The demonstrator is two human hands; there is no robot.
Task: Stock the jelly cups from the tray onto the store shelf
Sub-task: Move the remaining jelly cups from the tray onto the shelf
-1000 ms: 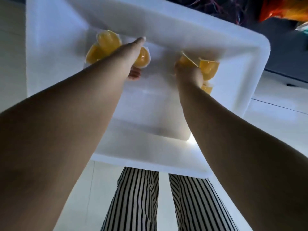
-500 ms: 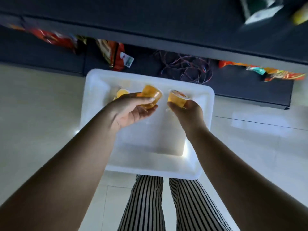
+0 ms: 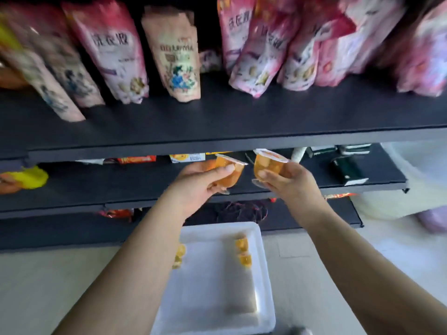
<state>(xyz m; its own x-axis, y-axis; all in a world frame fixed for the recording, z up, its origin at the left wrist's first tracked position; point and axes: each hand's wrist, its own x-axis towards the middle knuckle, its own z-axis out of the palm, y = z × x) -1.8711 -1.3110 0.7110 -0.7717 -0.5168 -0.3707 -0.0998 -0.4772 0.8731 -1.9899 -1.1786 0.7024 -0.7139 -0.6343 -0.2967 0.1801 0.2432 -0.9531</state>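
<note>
Two jelly cups up near the middle shelf [image 3: 135, 189]: left hand [image 3: 202, 183] grips left cup [image 3: 229, 174], right hand [image 3: 291, 182] grips right cup [image 3: 267, 166]. Fingers partly cover both. More cups [image 3: 243, 250] blurred in tray [image 3: 208, 286] below; count unclear.

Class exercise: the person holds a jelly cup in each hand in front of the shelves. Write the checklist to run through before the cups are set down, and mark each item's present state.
1. Left hand has a firm grip on its jelly cup: ok.
2. Right hand has a firm grip on its cup: ok.
3. Both cups upright, lids on top: ok, slightly tilted.
4. Bare space on the middle shelf ahead of the hands: ok.
5. Lids fully sealed: cannot tell.
6. Tray emptied: not ok, cups remain in it.
</note>
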